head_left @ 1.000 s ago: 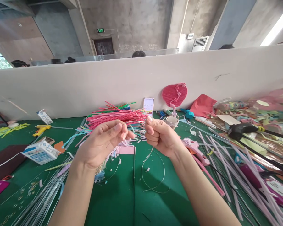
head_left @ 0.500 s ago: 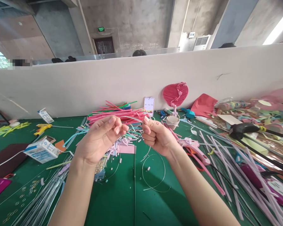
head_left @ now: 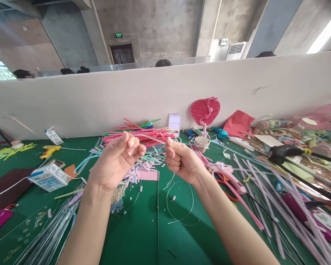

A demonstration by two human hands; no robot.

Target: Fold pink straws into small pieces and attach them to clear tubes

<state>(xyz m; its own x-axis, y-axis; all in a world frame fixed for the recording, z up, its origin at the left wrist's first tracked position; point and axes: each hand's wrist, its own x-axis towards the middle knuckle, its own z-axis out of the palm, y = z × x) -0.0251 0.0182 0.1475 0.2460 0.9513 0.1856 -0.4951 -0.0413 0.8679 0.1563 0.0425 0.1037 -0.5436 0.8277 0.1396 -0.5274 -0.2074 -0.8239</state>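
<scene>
A thin white wire (head_left: 151, 137) stretches in a slight arc between my two hands. My left hand (head_left: 116, 158) pinches one end of it between thumb and forefinger, the other fingers curled. My right hand (head_left: 183, 158) is closed with thumb against forefinger on the wire's other end, and a short tail shows below the fist. Behind the wire lies a heap of red pipe cleaners (head_left: 143, 133). On the green table (head_left: 132, 239) beneath my hands rest a loop of thin wire (head_left: 193, 200) and a pink strip (head_left: 149, 175).
Propped against the white partition (head_left: 127, 99) are a phone (head_left: 174, 124) and a pink fan-shaped piece (head_left: 205, 111). Left are a yellow glue gun (head_left: 49, 151), a blue-and-white box (head_left: 50, 176) and grey stems (head_left: 49, 232). Right are a pink glue gun (head_left: 228, 176) and lilac stems (head_left: 281, 209).
My left hand has shifted slightly left and up, so more of the white wire shows between the hands. My right hand has barely moved.
</scene>
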